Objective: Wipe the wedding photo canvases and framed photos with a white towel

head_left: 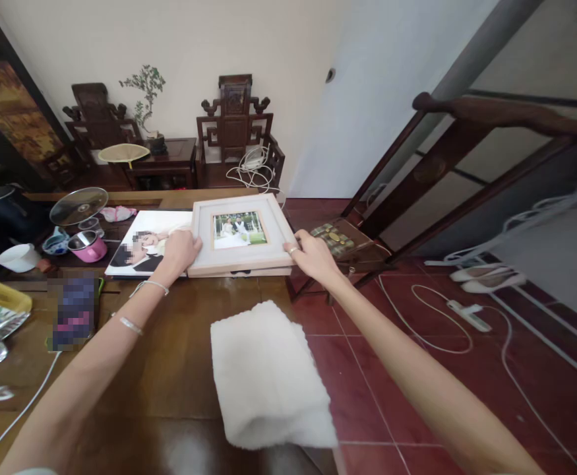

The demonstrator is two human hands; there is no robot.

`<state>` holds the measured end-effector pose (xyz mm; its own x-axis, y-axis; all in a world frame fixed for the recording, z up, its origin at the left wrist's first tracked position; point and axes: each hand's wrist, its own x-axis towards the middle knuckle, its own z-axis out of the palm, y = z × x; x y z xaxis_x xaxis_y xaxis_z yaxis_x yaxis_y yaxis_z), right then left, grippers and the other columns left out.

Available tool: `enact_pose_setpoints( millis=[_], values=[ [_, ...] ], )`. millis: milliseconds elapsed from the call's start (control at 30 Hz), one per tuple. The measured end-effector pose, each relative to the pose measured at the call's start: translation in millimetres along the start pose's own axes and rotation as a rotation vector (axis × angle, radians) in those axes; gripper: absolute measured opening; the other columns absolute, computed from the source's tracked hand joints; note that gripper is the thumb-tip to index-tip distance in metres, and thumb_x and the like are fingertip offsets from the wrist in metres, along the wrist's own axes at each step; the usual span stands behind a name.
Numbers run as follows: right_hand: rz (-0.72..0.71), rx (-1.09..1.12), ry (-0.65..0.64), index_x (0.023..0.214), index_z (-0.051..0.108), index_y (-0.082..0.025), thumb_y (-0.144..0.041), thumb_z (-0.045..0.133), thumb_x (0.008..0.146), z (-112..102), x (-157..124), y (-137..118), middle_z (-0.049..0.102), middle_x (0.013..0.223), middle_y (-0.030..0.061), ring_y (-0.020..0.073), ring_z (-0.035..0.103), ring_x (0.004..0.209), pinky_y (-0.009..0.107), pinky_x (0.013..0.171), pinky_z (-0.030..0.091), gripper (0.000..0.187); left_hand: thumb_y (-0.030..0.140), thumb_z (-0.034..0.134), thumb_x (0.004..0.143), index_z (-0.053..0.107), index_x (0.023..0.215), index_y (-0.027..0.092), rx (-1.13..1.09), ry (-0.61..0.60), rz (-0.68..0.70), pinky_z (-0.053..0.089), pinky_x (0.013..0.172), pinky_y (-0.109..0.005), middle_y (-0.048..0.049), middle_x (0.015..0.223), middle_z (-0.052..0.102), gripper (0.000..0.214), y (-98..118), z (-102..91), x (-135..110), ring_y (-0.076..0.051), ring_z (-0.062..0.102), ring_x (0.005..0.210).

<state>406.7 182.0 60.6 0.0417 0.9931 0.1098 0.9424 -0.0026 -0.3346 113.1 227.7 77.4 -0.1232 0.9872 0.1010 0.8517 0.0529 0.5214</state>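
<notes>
A pale wooden picture frame [241,264] with a small photo in it rests at the far edge of the dark wooden table [169,369]. My left hand [179,252] grips the frame's left side, fingers curled over it. At the frame's right corner, my right hand [310,254] holds the edge, a ring on one finger. Beside the frame on the left lies a large unframed photo print [142,254], partly under my left hand. A folded white cloth [266,376] hangs over the table's near right edge, between my forearms.
On the left of the table stand a pink pot [88,246], a glass lid [78,206], a white cup [18,257], a yellow tray [1,293] and a phone [73,313]. Dark wooden chairs [236,132] line the back wall. A power strip and cables [463,315] lie on the red tile floor.
</notes>
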Motion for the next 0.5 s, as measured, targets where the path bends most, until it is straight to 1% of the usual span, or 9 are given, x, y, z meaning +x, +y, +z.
enact_pose_setpoints(
  millis=[100,167,200,267,300,367,400,433,500],
  values=[
    [-0.034,0.084,0.172,0.102,0.059,-0.016,-0.036,0.048,0.088,-15.4,-18.7,-3.0,0.07,0.081,0.0115,0.0295,0.064,0.077,0.032,0.065,0.04,0.027,0.039,0.062,0.079,0.068,0.087,0.008,-0.113,0.027,0.008,0.046,0.094,-0.044,-0.0212,0.094,0.071,0.033,2.7,-18.3,-14.1,-0.035,0.063,0.103],
    [-0.067,0.201,0.294,0.098,0.059,-0.017,-0.038,0.051,0.086,-23.7,-36.7,-7.2,0.068,0.076,0.0087,0.0262,0.062,0.067,0.031,0.061,0.039,0.026,0.043,0.062,0.081,0.067,0.098,0.008,-0.246,-0.006,0.011,0.053,0.087,-0.039,-0.0182,0.097,0.072,0.039,3.8,-29.1,-28.2,-0.03,0.067,0.096],
    [-0.087,0.266,0.325,0.097,0.058,-0.017,-0.04,0.052,0.086,-27.2,-47.4,-9.8,0.068,0.076,0.0075,0.0243,0.061,0.063,0.03,0.06,0.039,0.026,0.043,0.061,0.083,0.066,0.104,0.009,-0.333,-0.035,0.008,0.056,0.082,-0.036,-0.0169,0.098,0.073,0.04,3.8,-33.3,-37.2,-0.026,0.069,0.091],
    [-0.128,0.402,0.334,0.098,0.057,-0.018,-0.042,0.05,0.087,-32.6,-72.4,-15.2,0.067,0.075,0.0048,0.0208,0.059,0.06,0.028,0.058,0.04,0.028,0.038,0.063,0.083,0.063,0.112,0.01,-0.589,-0.084,-0.049,0.059,0.074,-0.031,-0.0153,0.1,0.073,0.04,1.6,-39.7,-59.0,-0.022,0.072,0.084],
    [-0.137,0.467,0.322,0.1,0.057,-0.018,-0.044,0.048,0.09,-34.1,-86.8,-17.6,0.065,0.072,0.0029,0.0194,0.059,0.058,0.028,0.057,0.04,0.029,0.034,0.065,0.082,0.062,0.113,0.011,-0.737,-0.085,-0.102,0.06,0.072,-0.029,-0.0144,0.1,0.074,0.039,-0.8,-42.7,-71.7,-0.021,0.072,0.081],
    [-0.12,0.563,0.291,0.105,0.056,-0.019,-0.045,0.039,0.095,-33.4,-118.6,-21.5,0.06,0.065,-0.0005,0.0174,0.057,0.055,0.027,0.056,0.041,0.033,0.024,0.072,0.076,0.063,0.111,0.011,-1.015,-0.037,-0.246,0.061,0.069,-0.027,-0.0123,0.098,0.075,0.039,-8.5,-50.4,-99.3,-0.02,0.073,0.076],
    [-0.092,0.585,0.272,0.106,0.056,-0.019,-0.047,0.038,0.096,-30.4,-135.5,-23.0,0.058,0.062,-0.0018,0.017,0.056,0.053,0.026,0.054,0.041,0.034,0.021,0.074,0.074,0.064,0.109,0.012,-1.092,-0.001,-0.306,0.061,0.068,-0.026,-0.0108,0.094,0.075,0.038,-13.5,-55.7,-113.5,-0.019,0.073,0.074],
    [-0.062,0.565,0.26,0.103,0.056,-0.02,-0.047,0.039,0.096,-25.3,-152.5,-24.3,0.059,0.064,-0.0012,0.0172,0.057,0.055,0.027,0.056,0.042,0.033,0.019,0.075,0.072,0.064,0.106,0.012,-1.12,0.036,-0.366,0.061,0.067,-0.026,-0.0093,0.089,0.076,0.036,-18.9,-62.2,-127.7,-0.019,0.073,0.07],
    [0.0,0.468,0.218,0.09,0.057,-0.02,-0.048,0.044,0.093,-9.3,-184.7,-26.8,0.064,0.072,0.0029,0.0192,0.061,0.063,0.029,0.062,0.045,0.031,0.017,0.076,0.071,0.064,0.106,0.012,-1.148,0.051,-0.451,0.062,0.065,-0.027,-0.0063,0.08,0.076,0.038,-30.2,-77.9,-154.6,-0.018,0.072,0.061]
  ],
)
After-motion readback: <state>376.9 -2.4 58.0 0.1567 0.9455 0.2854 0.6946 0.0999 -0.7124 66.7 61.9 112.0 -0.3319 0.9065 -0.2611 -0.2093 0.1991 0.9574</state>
